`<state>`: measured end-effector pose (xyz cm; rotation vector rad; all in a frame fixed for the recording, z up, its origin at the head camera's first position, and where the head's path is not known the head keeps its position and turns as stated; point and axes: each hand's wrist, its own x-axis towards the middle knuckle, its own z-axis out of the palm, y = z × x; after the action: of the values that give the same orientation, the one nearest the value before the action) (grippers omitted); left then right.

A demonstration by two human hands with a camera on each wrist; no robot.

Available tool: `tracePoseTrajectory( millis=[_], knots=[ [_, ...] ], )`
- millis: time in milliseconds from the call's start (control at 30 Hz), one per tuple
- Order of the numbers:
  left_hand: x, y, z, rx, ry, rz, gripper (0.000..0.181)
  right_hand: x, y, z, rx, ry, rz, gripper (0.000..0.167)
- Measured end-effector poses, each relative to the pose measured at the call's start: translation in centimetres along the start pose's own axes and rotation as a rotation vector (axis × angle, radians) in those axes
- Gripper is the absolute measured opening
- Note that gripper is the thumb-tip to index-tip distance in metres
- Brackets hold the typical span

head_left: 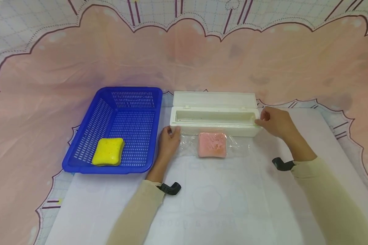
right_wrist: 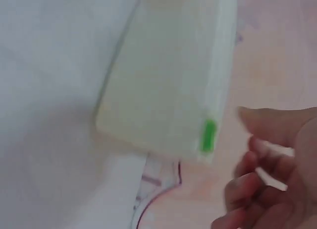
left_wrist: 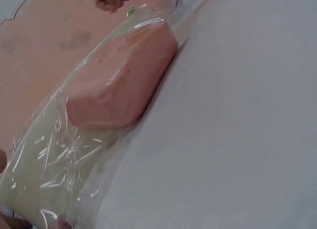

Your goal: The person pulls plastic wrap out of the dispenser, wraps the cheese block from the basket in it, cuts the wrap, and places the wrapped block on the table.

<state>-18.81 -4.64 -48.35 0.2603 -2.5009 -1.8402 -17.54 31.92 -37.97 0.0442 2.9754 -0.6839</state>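
Observation:
A white cling film dispenser [head_left: 214,131] stands on the table with its lid [head_left: 214,99] raised. My left hand [head_left: 168,144] grips its left end, with only fingertips [left_wrist: 15,222] showing in the left wrist view. Clear cling film [left_wrist: 54,174] hangs at the dispenser's front. Beside that front, a pink sponge [head_left: 212,145] has film around it. My right hand [head_left: 276,122] is at the dispenser's right end, near a small green slider [right_wrist: 208,136]. In the right wrist view, its thumb is extended, the fingers curl loosely, and a gap separates them from the slider.
A blue perforated basket [head_left: 154,136] stands left of the dispenser and close to my left forearm. Inside it, toward the near side, lies a yellow sponge [head_left: 108,151]. White sheeting [head_left: 214,204] covers the table, with a patterned cloth [head_left: 202,61] behind.

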Motion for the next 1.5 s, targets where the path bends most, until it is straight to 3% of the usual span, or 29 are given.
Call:
tracePoseTrajectory(
  millis=[100, 167, 300, 367, 467, 567, 633, 733, 933, 1100, 1300, 1400, 1500],
  knots=[
    [-1.5, 1.0, 0.5, 0.129, 0.038, 0.053, 0.07, -1.4, -2.1, 2.0, 0.038, 0.076, -0.14, 0.025],
    [-2.9, 1.7, 1.0, 0.258, 0.046, 0.115, 0.08, -2.2, -3.4, 3.5, 0.065, 0.058, -0.218, 0.022],
    [-5.7, 3.0, 1.8, 0.534, 0.032, 0.323, 0.082, -3.2, -5.2, 6.5, 0.078, -0.01, -0.31, 0.034],
    [-6.5, 3.4, 1.9, 0.641, -0.02, 0.446, 0.072, -3.4, -5.6, 7.7, 0.068, -0.025, -0.321, 0.051],
    [-6.2, 3.2, 1.7, 0.75, -0.157, 0.594, 0.063, -3.5, -5.8, 8.8, 0.048, -0.023, -0.331, 0.071],
    [-5.0, 2.6, 1.4, 0.802, -0.317, 0.668, 0.075, -3.6, -5.9, 9.4, 0.005, -0.038, -0.328, 0.087],
    [-4.3, 2.3, 1.2, 0.818, -0.389, 0.684, 0.083, -3.8, -6.0, 9.6, -0.05, -0.051, -0.329, 0.095],
    [-3.7, 2.3, 1.1, 0.817, -0.441, 0.685, 0.087, -3.9, -6.2, 9.8, -0.151, -0.062, -0.324, 0.101],
    [-2.9, 2.3, 1.2, 0.736, -0.474, 0.689, 0.077, -3.9, -6.5, 10.1, -0.232, -0.019, -0.399, 0.081],
    [-3.6, 2.2, 0.7, 0.701, -0.586, 0.604, 0.071, -4.5, -6.6, 10.0, -0.252, -0.045, -0.433, 0.07],
    [-5.4, 2.3, -0.7, 0.747, -0.701, 0.516, 0.081, -5.9, -6.4, 9.6, -0.203, -0.19, -0.435, 0.074],
    [-5.6, 2.6, -1.2, 0.777, -0.715, 0.504, 0.08, -6.0, -6.3, 9.3, -0.152, -0.254, -0.433, 0.08],
    [-5.1, 2.9, -1.2, 0.779, -0.641, 0.495, 0.059, -5.3, -5.8, 9.1, -0.083, -0.251, -0.43, 0.073]
  ],
)
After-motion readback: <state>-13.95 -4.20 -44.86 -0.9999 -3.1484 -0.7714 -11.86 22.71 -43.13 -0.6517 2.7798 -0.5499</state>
